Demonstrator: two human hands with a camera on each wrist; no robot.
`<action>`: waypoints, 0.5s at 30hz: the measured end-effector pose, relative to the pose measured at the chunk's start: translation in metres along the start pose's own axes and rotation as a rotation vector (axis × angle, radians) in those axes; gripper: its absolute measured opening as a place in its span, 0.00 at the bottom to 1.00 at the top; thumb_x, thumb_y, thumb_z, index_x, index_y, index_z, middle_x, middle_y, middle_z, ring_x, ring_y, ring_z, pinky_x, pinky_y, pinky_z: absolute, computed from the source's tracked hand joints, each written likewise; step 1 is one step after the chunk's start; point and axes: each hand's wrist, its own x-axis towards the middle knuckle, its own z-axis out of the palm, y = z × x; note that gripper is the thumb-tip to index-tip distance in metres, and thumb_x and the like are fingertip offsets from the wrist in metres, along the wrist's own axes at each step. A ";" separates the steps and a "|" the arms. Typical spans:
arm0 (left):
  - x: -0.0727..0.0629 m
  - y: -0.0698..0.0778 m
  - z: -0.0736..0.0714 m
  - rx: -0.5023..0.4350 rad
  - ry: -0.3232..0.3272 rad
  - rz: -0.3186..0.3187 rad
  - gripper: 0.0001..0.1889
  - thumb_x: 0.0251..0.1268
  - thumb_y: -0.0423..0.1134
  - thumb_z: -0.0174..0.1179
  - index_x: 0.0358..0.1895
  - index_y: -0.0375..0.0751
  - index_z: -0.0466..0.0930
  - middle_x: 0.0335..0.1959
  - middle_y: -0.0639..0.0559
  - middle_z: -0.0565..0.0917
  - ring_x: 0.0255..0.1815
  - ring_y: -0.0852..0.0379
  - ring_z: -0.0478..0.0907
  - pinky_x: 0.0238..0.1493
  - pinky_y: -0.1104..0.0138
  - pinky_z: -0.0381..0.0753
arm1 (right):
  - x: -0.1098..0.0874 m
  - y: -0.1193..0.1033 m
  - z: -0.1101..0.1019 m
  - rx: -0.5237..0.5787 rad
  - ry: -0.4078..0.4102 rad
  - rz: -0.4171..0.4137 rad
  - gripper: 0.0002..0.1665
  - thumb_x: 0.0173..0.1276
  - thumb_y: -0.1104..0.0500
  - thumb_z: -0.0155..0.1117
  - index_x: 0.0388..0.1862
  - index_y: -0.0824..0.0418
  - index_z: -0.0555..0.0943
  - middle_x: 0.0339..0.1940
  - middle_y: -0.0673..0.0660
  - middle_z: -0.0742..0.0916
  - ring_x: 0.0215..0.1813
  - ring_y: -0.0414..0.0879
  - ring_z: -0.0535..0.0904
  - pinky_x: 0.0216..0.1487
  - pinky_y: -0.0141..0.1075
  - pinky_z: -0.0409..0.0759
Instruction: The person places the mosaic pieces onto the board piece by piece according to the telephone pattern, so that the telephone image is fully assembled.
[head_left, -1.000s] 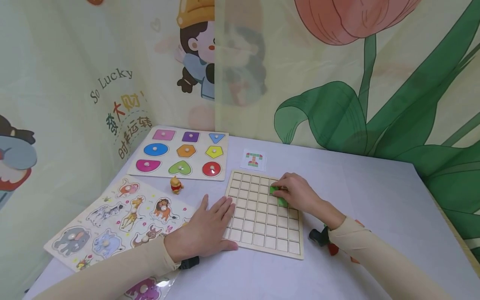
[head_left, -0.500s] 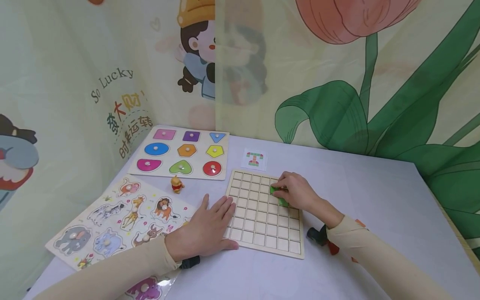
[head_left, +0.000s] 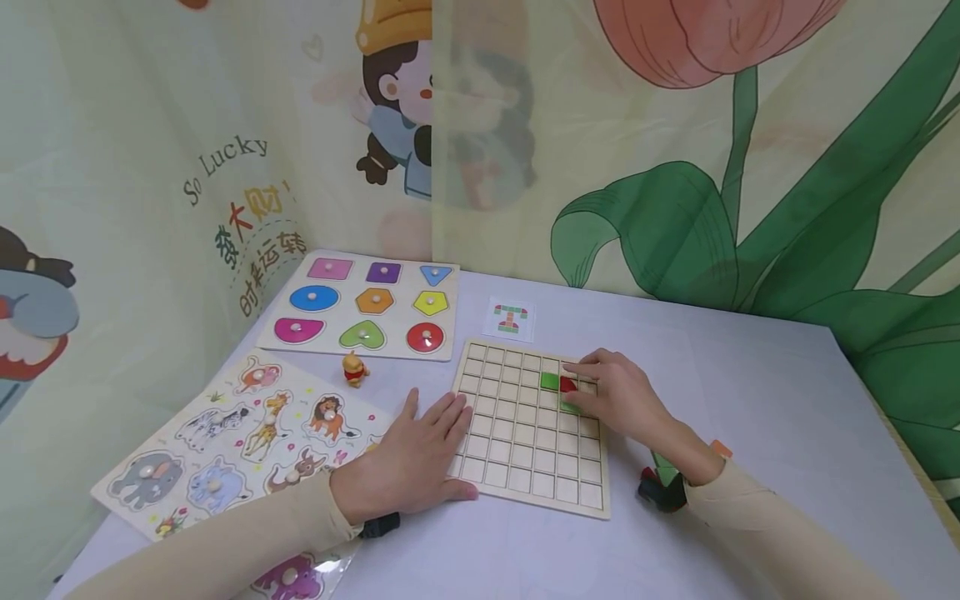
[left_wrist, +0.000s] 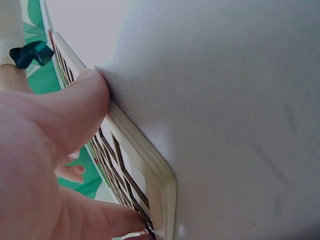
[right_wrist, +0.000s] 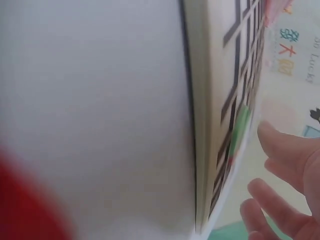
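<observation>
My left hand (head_left: 420,454) lies with straight fingers across the left edge of a wooden grid board (head_left: 517,433). In the left wrist view its thumb (left_wrist: 82,102) touches the board's side. Over the board's upper right, my right hand (head_left: 630,396) has its fingers apart, holding nothing. Close to those fingertips a green square piece (head_left: 550,381) and a red piece (head_left: 567,384) sit on the grid. Just below the red one, another green piece (head_left: 571,407) is partly covered by the thumb. The right wrist view shows the fingers (right_wrist: 277,145) off the board.
Behind the board lies a pattern card (head_left: 512,319). Left stand a shape puzzle (head_left: 397,343), an animal puzzle (head_left: 225,400) and a small bear figure (head_left: 353,369). Beneath my right wrist are loose pieces, including an orange one (head_left: 722,448), partly hidden.
My right hand has let go of the green square piece and shifted right, its fingers spreading. The red piece beside it has come into sight. My left hand has stayed put.
</observation>
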 end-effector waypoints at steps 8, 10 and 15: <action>0.000 0.001 -0.001 0.009 0.001 0.003 0.51 0.66 0.75 0.50 0.81 0.42 0.58 0.83 0.46 0.60 0.85 0.48 0.55 0.80 0.38 0.54 | -0.037 0.017 -0.020 -0.010 0.108 0.053 0.25 0.59 0.61 0.79 0.57 0.62 0.87 0.47 0.59 0.89 0.49 0.55 0.83 0.42 0.47 0.83; 0.000 0.001 -0.001 0.004 -0.004 0.001 0.51 0.66 0.75 0.50 0.81 0.42 0.58 0.83 0.46 0.60 0.85 0.49 0.55 0.80 0.38 0.54 | -0.046 0.021 -0.026 -0.031 0.112 0.081 0.26 0.59 0.61 0.80 0.57 0.62 0.87 0.47 0.60 0.88 0.47 0.54 0.83 0.40 0.44 0.83; -0.001 0.001 -0.002 -0.006 -0.017 -0.003 0.51 0.67 0.75 0.51 0.81 0.42 0.58 0.83 0.46 0.60 0.85 0.49 0.55 0.81 0.39 0.53 | -0.070 0.031 -0.037 -0.072 0.096 0.175 0.27 0.57 0.59 0.81 0.58 0.61 0.87 0.47 0.62 0.88 0.44 0.54 0.83 0.34 0.31 0.79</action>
